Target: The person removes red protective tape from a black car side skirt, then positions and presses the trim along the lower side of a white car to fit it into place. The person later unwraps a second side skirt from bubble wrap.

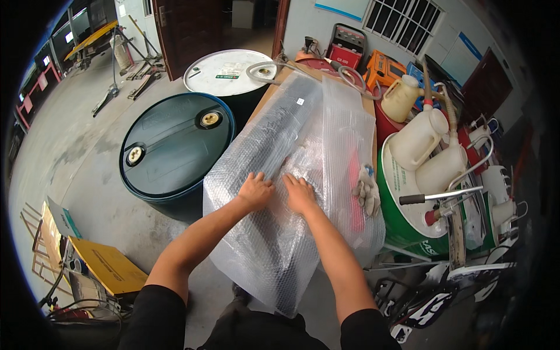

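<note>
A large sheet of clear bubble wrap (256, 146) covers a brown board in front of me and drapes over its near edge. My left hand (256, 191) is on the wrap with its fingers bent and closed on a fold of it. Just to its right, my right hand (299, 193) rests on the wrap, fingers stretched and slightly apart. Between the hands the film is creased, and what lies under it is blurred by the plastic. Right of my right hand are a pink strip (356, 192) and a pair of grey work gloves (367, 191).
A dark drum (175, 146) and a white-topped drum (230, 71) stand at the left. At the right, a green drum (402, 224) carries pale plastic jugs (417, 137) and a pump handle (434, 197). A yellow panel (108, 265) leans at the lower left.
</note>
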A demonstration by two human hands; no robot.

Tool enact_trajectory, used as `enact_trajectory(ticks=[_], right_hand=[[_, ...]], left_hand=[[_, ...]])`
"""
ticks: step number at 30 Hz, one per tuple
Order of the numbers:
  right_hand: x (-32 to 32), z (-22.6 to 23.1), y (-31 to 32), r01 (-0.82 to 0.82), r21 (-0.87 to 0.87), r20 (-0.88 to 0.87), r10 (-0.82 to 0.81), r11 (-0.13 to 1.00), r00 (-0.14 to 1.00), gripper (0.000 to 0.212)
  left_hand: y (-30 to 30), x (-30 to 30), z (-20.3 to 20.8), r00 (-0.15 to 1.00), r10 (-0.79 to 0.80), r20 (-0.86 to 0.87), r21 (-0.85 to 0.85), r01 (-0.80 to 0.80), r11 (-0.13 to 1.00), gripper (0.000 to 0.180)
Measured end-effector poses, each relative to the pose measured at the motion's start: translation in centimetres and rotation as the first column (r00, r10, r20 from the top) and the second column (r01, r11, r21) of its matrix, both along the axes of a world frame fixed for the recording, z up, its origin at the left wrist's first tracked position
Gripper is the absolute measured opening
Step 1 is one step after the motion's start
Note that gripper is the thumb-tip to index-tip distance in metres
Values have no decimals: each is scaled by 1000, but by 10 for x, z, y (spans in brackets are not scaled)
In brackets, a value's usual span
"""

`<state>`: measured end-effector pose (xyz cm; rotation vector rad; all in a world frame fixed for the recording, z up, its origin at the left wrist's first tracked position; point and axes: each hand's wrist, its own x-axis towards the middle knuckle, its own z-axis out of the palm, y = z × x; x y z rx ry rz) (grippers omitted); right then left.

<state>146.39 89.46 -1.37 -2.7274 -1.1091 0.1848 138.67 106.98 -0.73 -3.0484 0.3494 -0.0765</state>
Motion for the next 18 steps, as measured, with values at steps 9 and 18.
enact_trajectory(ticks=[9,18], right_hand=[[21,0,29,64,-127,-85,-75,990,994,51],[45,36,1,-47,407,-82,88,912,993,23]], left_hand=[[23,-24,-10,994,59,87,-104,-50,993,43],[-13,25,23,953,83,291,-442,57,895,57]])
